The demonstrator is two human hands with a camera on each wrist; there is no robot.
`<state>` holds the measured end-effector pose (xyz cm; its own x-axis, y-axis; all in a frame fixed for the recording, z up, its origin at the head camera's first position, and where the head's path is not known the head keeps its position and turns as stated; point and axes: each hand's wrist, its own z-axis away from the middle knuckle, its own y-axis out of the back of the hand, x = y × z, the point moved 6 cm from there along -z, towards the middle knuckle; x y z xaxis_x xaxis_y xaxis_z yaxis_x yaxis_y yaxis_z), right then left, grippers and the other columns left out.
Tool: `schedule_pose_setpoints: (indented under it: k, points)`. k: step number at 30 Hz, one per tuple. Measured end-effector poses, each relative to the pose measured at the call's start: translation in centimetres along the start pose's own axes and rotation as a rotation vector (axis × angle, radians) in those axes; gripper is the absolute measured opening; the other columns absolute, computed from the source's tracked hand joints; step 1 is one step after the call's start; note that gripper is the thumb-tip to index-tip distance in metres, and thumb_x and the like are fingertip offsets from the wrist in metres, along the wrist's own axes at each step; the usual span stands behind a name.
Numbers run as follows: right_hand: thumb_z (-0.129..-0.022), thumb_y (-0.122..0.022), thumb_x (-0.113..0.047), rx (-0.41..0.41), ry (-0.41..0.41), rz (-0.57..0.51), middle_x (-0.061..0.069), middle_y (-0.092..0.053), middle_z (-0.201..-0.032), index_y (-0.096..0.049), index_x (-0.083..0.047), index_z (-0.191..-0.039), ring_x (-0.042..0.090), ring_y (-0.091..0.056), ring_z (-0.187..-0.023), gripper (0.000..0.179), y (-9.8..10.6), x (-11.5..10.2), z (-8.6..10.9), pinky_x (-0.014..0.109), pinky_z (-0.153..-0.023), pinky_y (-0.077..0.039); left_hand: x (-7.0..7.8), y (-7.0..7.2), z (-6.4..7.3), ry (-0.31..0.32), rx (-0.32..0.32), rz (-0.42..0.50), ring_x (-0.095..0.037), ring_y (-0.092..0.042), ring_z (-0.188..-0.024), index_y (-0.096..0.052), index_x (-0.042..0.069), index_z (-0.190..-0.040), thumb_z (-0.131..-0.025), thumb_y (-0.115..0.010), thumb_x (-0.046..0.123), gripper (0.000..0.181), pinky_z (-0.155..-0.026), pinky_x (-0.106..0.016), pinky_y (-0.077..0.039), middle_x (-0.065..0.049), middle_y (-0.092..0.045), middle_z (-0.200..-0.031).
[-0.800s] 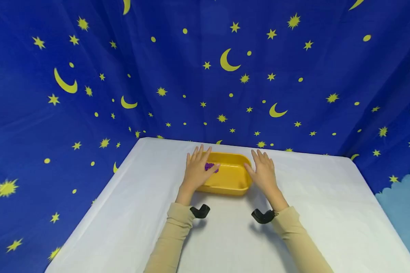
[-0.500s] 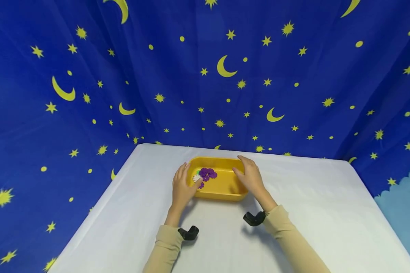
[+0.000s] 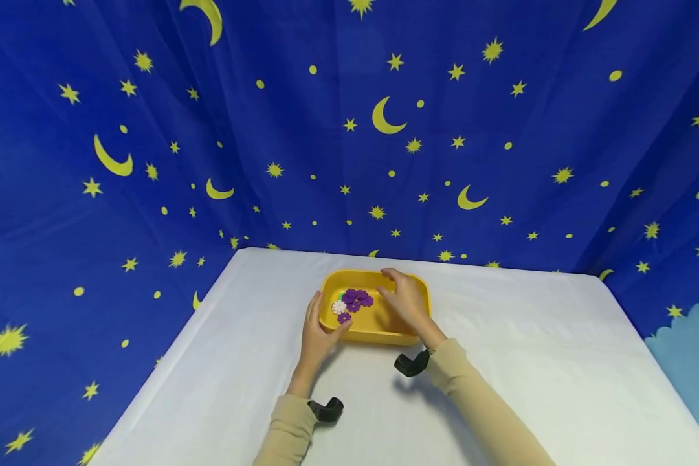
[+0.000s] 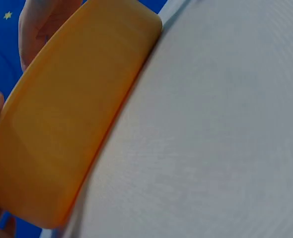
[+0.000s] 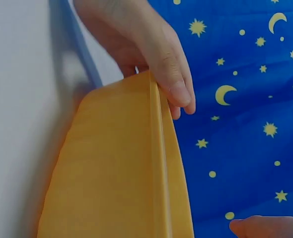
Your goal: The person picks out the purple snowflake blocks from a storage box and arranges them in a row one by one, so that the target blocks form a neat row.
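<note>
A yellow plastic tub [image 3: 378, 338] stands on the white-covered table. Inside, toward its left end, lie several purple flower-shaped pieces [image 3: 358, 298], a white one [image 3: 339, 307] and a bit of green [image 3: 342, 295]. My left hand [image 3: 316, 340] grips the tub's left end; in the right wrist view its thumb [image 5: 178, 91] hooks over the rim with the fingers outside. Above the right part of the tub hovers my right hand [image 3: 409, 303], fingers loosely bent and holding nothing. Its thumb [image 5: 265, 227] shows at the lower right of the right wrist view.
The white tablecloth [image 3: 530, 362] spreads around the tub. Behind and to the left hangs a blue curtain [image 3: 303, 129] with yellow moons and stars. A black wrist mount [image 3: 326, 410] sits on the left wrist, another [image 3: 411, 364] on the right.
My left hand has come down from over the tub onto its left end, uncovering the flower-shaped pieces. My right hand has moved left from the right end to over the tub.
</note>
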<state>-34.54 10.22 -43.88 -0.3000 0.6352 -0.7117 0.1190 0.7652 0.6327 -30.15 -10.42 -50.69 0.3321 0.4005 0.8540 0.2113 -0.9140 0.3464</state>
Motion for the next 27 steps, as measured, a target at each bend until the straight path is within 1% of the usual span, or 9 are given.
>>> schedule_pose_setpoints:
  k: [5,7,10,12,13,19,23,27]
  points:
    - [-0.087,-0.066,-0.007,-0.028,0.005,-0.083,0.021,-0.064,-0.12,-0.059,0.004,-0.122,0.035,-0.059,-0.113,0.038,-1.9,-0.1,-0.9,0.047,-0.101,-0.049,-0.6,-0.2,0.4,0.018,-0.001,0.085,-0.034,-0.024,-0.145,-0.029,0.008,-0.149,-0.074,-0.081,0.023,0.093,-0.12,-0.053,-0.018,-0.016,-0.027,-0.156]
    - [-0.086,-0.066,-0.005,-0.034,0.011,-0.105,0.021,-0.065,-0.117,-0.06,0.005,-0.12,0.035,-0.059,-0.112,0.036,-2.7,-0.1,-1.3,0.048,-0.1,-0.049,0.1,0.1,0.6,0.041,-0.007,0.104,-0.035,-0.024,-0.145,-0.027,0.006,-0.149,-0.075,-0.081,0.018,0.093,-0.121,-0.052,-0.017,-0.017,-0.025,-0.157]
    - [-0.085,-0.066,-0.003,-0.038,0.009,-0.124,0.021,-0.067,-0.113,-0.061,0.005,-0.118,0.035,-0.061,-0.109,0.035,-3.5,0.0,-1.7,0.048,-0.099,-0.05,1.6,0.6,1.1,0.075,-0.022,0.128,-0.034,-0.022,-0.146,-0.023,0.003,-0.15,-0.077,-0.078,0.015,0.092,-0.122,-0.049,-0.016,-0.017,-0.023,-0.157]
    - [-0.085,-0.066,-0.003,-0.042,0.004,-0.13,0.021,-0.067,-0.112,-0.061,0.006,-0.118,0.035,-0.061,-0.107,0.034,-3.9,0.1,-1.8,0.048,-0.098,-0.051,2.7,0.9,1.3,0.098,-0.034,0.14,-0.035,-0.022,-0.146,-0.022,0.0,-0.15,-0.078,-0.078,0.012,0.092,-0.121,-0.049,-0.017,-0.019,-0.022,-0.157]
    - [-0.085,-0.067,-0.003,-0.044,0.008,-0.129,0.021,-0.068,-0.11,-0.061,0.006,-0.117,0.035,-0.062,-0.106,0.034,-4.1,0.2,-1.9,0.048,-0.097,-0.051,2.8,1.0,1.4,0.094,-0.032,0.143,-0.035,-0.022,-0.145,-0.022,-0.001,-0.149,-0.078,-0.077,0.012,0.092,-0.121,-0.049,-0.017,-0.019,-0.022,-0.157]
    - [-0.085,-0.067,-0.002,-0.084,0.025,-0.139,0.022,-0.068,-0.109,-0.062,0.005,-0.116,0.035,-0.063,-0.104,0.033,-5.2,0.7,-2.8,0.048,-0.095,-0.052,3.0,0.9,1.1,0.077,-0.033,0.172,-0.038,-0.023,-0.144,-0.022,-0.004,-0.148,-0.076,-0.077,0.006,0.092,-0.12,-0.052,-0.019,-0.023,-0.023,-0.155]
    - [-0.084,-0.067,0.0,-0.118,0.009,-0.16,0.022,-0.068,-0.109,-0.062,0.005,-0.115,0.035,-0.063,-0.104,0.032,-5.9,1.4,-3.5,0.046,-0.096,-0.052,3.0,0.8,1.0,0.082,-0.041,0.165,-0.037,-0.023,-0.145,-0.021,-0.002,-0.149,-0.078,-0.076,0.008,0.091,-0.12,-0.051,-0.019,-0.021,-0.023,-0.156]
    - [-0.083,-0.066,0.006,-0.163,-0.017,-0.176,0.023,-0.068,-0.107,-0.063,0.006,-0.112,0.034,-0.063,-0.1,0.029,-6.7,1.9,-3.8,0.044,-0.094,-0.054,2.9,0.9,0.9,0.083,-0.034,0.154,-0.036,-0.023,-0.145,-0.022,-0.002,-0.149,-0.078,-0.077,0.01,0.091,-0.121,-0.049,-0.018,-0.021,-0.024,-0.156]
